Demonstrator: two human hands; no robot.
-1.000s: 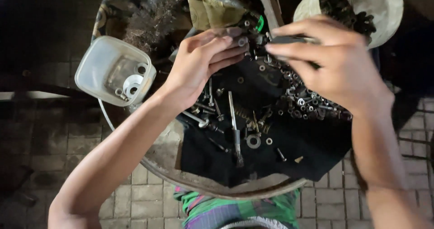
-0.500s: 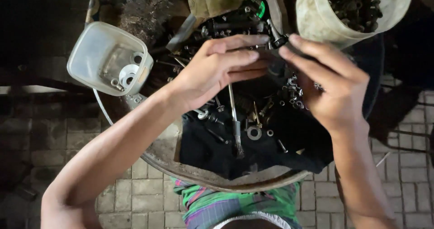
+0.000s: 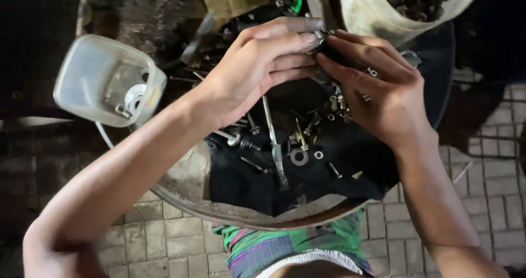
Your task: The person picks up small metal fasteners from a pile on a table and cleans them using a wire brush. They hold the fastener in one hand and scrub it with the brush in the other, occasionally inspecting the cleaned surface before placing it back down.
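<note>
My left hand and my right hand meet fingertip to fingertip over a round metal basin. Between the fingers of both hands sits a small dark metal part, mostly hidden by them. Under the hands a black cloth lies in the basin. On it are several loose bolts, a washer, a nut and a long thin metal tool.
A clear plastic tub with a white round piece inside rests on the basin's left rim. A pale bucket of dark hardware stands at the upper right. Grey brick paving surrounds the basin, and green striped clothing shows below.
Both hands have drawn together; the right hand moved left to meet the left hand's fingertips. The view has shifted closer over the basin.
</note>
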